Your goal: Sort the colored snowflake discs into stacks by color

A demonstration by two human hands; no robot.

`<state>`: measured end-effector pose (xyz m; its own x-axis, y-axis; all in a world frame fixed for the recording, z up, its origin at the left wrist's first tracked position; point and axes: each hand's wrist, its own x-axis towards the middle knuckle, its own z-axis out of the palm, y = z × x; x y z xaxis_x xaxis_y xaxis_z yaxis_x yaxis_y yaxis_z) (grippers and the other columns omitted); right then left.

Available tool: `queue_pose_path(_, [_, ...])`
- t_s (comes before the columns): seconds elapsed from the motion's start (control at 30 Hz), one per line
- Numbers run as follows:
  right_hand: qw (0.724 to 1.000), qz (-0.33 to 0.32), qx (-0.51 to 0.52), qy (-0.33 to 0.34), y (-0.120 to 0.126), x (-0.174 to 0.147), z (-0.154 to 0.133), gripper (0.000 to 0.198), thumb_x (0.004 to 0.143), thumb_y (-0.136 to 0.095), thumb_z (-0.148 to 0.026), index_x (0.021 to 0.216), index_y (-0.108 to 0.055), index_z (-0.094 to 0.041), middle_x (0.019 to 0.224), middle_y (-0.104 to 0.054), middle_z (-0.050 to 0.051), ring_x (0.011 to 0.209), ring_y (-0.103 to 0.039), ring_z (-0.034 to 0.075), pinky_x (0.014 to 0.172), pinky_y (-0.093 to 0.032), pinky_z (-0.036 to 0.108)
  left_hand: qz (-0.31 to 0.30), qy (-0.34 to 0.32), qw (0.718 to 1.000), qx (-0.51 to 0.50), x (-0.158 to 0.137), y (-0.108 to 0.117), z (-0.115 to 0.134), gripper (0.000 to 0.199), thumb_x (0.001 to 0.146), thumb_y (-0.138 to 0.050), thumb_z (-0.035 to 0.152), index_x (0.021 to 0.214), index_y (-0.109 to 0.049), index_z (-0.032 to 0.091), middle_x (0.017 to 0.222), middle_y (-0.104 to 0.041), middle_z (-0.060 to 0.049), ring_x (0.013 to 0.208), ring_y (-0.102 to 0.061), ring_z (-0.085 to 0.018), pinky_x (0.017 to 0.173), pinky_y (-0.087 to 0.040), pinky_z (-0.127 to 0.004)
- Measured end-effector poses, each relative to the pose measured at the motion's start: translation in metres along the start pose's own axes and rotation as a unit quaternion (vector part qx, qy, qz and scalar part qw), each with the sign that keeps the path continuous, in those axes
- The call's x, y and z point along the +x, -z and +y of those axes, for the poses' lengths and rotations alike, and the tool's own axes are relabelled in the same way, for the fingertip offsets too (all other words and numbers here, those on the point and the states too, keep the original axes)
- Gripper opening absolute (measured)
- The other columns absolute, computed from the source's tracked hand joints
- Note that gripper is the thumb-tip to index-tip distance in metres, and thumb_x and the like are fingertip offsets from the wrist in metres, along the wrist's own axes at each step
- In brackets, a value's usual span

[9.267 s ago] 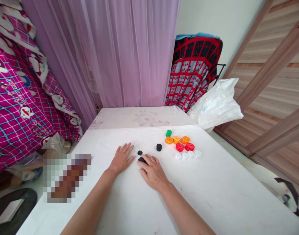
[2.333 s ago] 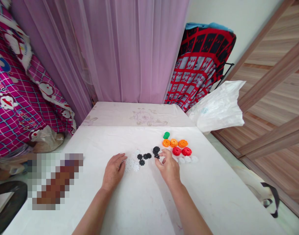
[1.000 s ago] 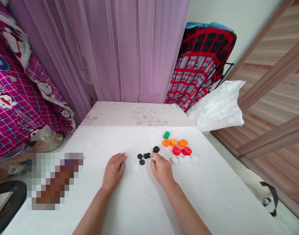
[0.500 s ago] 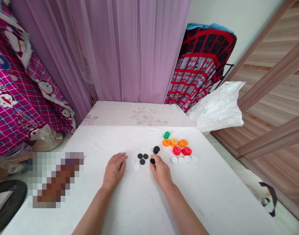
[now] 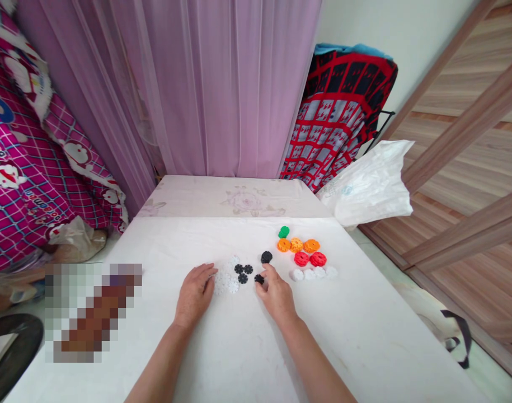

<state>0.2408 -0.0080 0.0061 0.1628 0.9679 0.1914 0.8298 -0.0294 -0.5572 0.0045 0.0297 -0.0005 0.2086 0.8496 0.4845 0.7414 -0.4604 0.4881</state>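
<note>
My right hand pinches a small black notched disc between thumb and fingers, low over the white cloth. Just beyond my fingers stands a stack of black discs. Three loose black discs lie flat in the middle, between my two hands. My left hand rests on the cloth with its fingers loosely curved, nothing seen in them. Its fingertips border a spread of white notched discs, and the hand may hide a few of these.
To the right sit red stacks, orange stacks, a green stack and a row of white stacks. A white plastic bag hangs at the table's far right corner. Behind the table hangs a purple curtain.
The view has shifted slightly. My right hand still grips the black disc, which now shows a little more between the fingertips. My left hand stays beside the white discs.
</note>
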Motion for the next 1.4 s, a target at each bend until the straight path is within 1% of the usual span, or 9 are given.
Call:
queue_pose_path(0.1, [0.998, 0.038, 0.040, -0.005, 0.009, 0.003, 0.000, 0.048, 0.076, -0.054, -0.026, 0.123, -0.049, -0.020, 0.100, -0.071, 0.002, 0.057, -0.059, 0.011, 0.068, -0.048, 0.026, 0.000, -0.004, 1.000, 0.004, 0.000, 0.000, 0.000, 0.027, 0.089, -0.046, 0.026, 0.099, -0.071, 0.022, 0.109, -0.072, -0.007, 0.104, -0.065, -0.024, 0.096, -0.052, -0.047])
queue_pose_path(0.23, [0.995, 0.091, 0.042, -0.014, 0.028, 0.026, -0.002, 0.048, 0.077, -0.054, -0.029, 0.123, -0.049, -0.019, 0.102, -0.070, 0.004, 0.057, -0.058, 0.013, 0.066, -0.047, 0.029, -0.001, -0.003, 1.000, 0.003, 0.000, 0.000, -0.001, 0.028, 0.089, -0.046, 0.027, 0.100, -0.071, 0.023, 0.109, -0.072, -0.007, 0.105, -0.065, -0.025, 0.096, -0.051, -0.048])
queue_pose_path(0.37, [0.996, 0.083, 0.007, -0.014, 0.039, 0.049, -0.005, 0.048, 0.077, -0.056, -0.028, 0.123, -0.050, -0.018, 0.102, -0.071, 0.004, 0.067, -0.062, 0.016, 0.066, -0.045, 0.029, -0.003, -0.002, 1.000, 0.002, -0.001, 0.000, -0.002, 0.027, 0.088, -0.046, 0.026, 0.099, -0.071, 0.023, 0.108, -0.072, -0.007, 0.104, -0.065, -0.025, 0.097, -0.051, -0.048])
queue_pose_path(0.53, [0.997, 0.065, -0.036, -0.005, 0.037, 0.056, -0.005, 0.047, 0.078, -0.057, -0.026, 0.125, -0.051, -0.018, 0.104, -0.070, 0.004, 0.082, -0.065, 0.019, 0.069, -0.044, 0.029, 0.001, 0.006, 1.000, -0.005, -0.002, -0.002, -0.003, 0.026, 0.088, -0.047, 0.026, 0.100, -0.070, 0.024, 0.109, -0.072, -0.006, 0.106, -0.065, -0.024, 0.099, -0.049, -0.048])
queue_pose_path(0.83, [0.996, 0.064, -0.066, 0.015, 0.041, 0.049, -0.005, 0.038, 0.081, -0.056, -0.024, 0.118, -0.055, -0.020, 0.108, -0.069, 0.004, 0.079, -0.064, 0.017, 0.067, -0.045, 0.027, -0.002, 0.004, 1.000, -0.009, -0.001, 0.000, -0.001, 0.026, 0.088, -0.047, 0.026, 0.100, -0.070, 0.024, 0.109, -0.072, -0.007, 0.105, -0.065, -0.024, 0.097, -0.051, -0.048])
queue_pose_path(0.93, [0.994, 0.060, -0.050, 0.073, 0.037, 0.035, -0.006, 0.022, 0.084, -0.050, -0.020, 0.103, -0.062, -0.022, 0.101, -0.069, 0.002, 0.070, -0.061, 0.013, 0.067, -0.043, 0.024, 0.001, 0.003, 1.000, -0.012, -0.001, -0.001, -0.001, 0.026, 0.088, -0.047, 0.026, 0.100, -0.071, 0.024, 0.109, -0.072, -0.007, 0.104, -0.065, -0.024, 0.097, -0.051, -0.049])
queue_pose_path(1.07, [0.993, 0.016, -0.043, 0.109, 0.018, 0.016, -0.009, 0.019, 0.084, -0.047, -0.015, 0.090, -0.063, -0.023, 0.091, -0.068, -0.001, 0.069, -0.062, 0.011, 0.067, -0.043, 0.021, 0.001, 0.003, 1.000, -0.011, -0.001, -0.001, -0.001, 0.026, 0.088, -0.047, 0.026, 0.100, -0.071, 0.024, 0.109, -0.072, -0.006, 0.105, -0.065, -0.024, 0.096, -0.051, -0.047])
queue_pose_path(1.27, [0.997, -0.011, -0.030, 0.071, -0.005, 0.013, -0.015, 0.026, 0.081, -0.051, -0.014, 0.104, -0.060, -0.023, 0.111, -0.067, 0.001, 0.090, -0.065, 0.014, 0.077, -0.046, 0.023, -0.003, 0.005, 1.000, -0.001, -0.001, 0.000, -0.001, 0.025, 0.089, -0.046, 0.026, 0.099, -0.070, 0.023, 0.109, -0.072, -0.006, 0.105, -0.065, -0.024, 0.096, -0.052, -0.048])
queue_pose_path(1.4, [0.997, -0.037, -0.048, 0.053, -0.007, 0.018, -0.021, 0.030, 0.083, -0.054, -0.017, 0.112, -0.058, -0.025, 0.110, -0.068, 0.001, 0.088, -0.065, 0.015, 0.075, -0.046, 0.024, -0.008, 0.001, 1.000, -0.003, -0.001, 0.000, -0.001, 0.026, 0.089, -0.046, 0.026, 0.100, -0.069, 0.024, 0.110, -0.072, -0.006, 0.106, -0.064, -0.024, 0.097, -0.051, -0.047])
